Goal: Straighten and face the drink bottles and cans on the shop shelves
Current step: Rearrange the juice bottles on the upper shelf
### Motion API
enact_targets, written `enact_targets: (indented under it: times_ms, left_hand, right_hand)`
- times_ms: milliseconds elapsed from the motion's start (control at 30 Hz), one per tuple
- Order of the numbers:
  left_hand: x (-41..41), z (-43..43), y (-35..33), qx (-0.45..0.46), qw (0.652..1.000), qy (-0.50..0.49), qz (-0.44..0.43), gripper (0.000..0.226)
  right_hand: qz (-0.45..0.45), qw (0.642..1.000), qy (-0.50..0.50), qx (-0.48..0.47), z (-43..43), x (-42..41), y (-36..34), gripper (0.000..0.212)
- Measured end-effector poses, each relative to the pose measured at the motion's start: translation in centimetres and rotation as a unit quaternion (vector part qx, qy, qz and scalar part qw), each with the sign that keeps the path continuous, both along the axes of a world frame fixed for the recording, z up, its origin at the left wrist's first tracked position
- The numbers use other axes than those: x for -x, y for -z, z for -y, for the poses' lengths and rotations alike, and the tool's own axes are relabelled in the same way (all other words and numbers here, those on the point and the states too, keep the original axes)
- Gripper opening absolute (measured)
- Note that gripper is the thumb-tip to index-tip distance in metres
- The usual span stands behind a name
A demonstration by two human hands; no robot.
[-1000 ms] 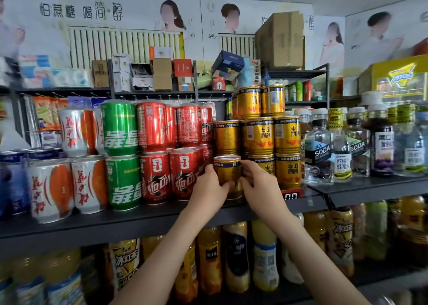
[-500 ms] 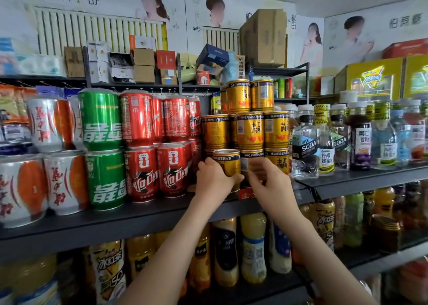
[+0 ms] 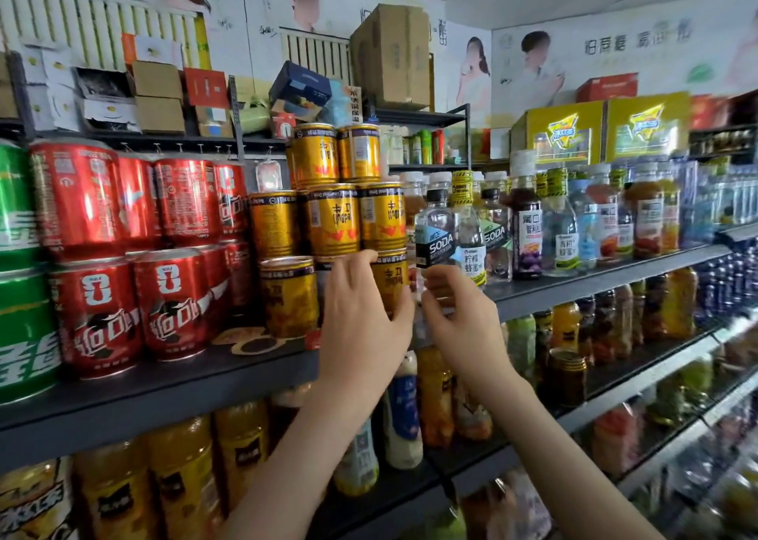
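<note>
Gold cans are stacked three high on the dark shelf (image 3: 164,392). My left hand (image 3: 361,318) reaches into the bottom row and curls round the right-hand gold can (image 3: 391,277), fingers at its top and thumb low on its side. It hides the middle can of that row. Another gold can (image 3: 289,293) stands forward at the left, its label turned away. My right hand (image 3: 455,322) is just to the right, its fingers and thumb curled round the base of a clear SODA bottle (image 3: 437,231).
Red cans (image 3: 98,314) and green cans (image 3: 20,334) fill the shelf's left part, and mixed drink bottles (image 3: 529,231) run on to the right. Juice bottles (image 3: 184,470) stand on the shelf below. Yellow cartons (image 3: 562,133) and small boxes sit higher up.
The view has swung to the right. My left hand left the forward gold can and moved to the right-hand one. My right hand went from the gold cans to the SODA bottle.
</note>
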State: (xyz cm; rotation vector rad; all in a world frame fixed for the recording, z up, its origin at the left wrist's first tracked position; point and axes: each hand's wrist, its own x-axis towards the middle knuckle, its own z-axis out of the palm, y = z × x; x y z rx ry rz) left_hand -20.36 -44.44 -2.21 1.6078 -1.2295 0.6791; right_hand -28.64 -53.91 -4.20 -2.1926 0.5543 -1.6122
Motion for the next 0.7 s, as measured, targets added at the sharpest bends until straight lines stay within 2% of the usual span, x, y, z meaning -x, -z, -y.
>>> enact_targets:
  times_ms: [133,267,367,500,700]
  left_hand:
    - [3.6,4.1,0.8,-0.017,0.999,0.028,-0.01,0.044]
    - [8.2,9.9,1.5,-0.027,0.999,0.016,-0.042,0.041]
    - [11.7,15.2,1.8,-0.058,0.996,0.022,-0.067,0.05]
    - [14.9,21.3,1.6,-0.117,0.984,0.077,-0.112,0.065]
    - [16.4,27.4,1.4,-0.107,0.983,0.064,-0.134,0.054]
  right_hand:
    - [0.001,1.0,0.009,-0.017,4.4,4.1,0.1,0.025]
    - [-0.013,1.0,0.014,-0.024,10.2,9.0,1.4,0.025]
    - [-0.022,0.999,0.021,-0.044,15.9,13.0,2.6,0.031]
    - [-0.027,0.994,0.05,-0.088,23.2,16.8,3.2,0.037]
    - [-0.039,0.993,0.043,-0.102,29.1,18.5,3.4,0.047]
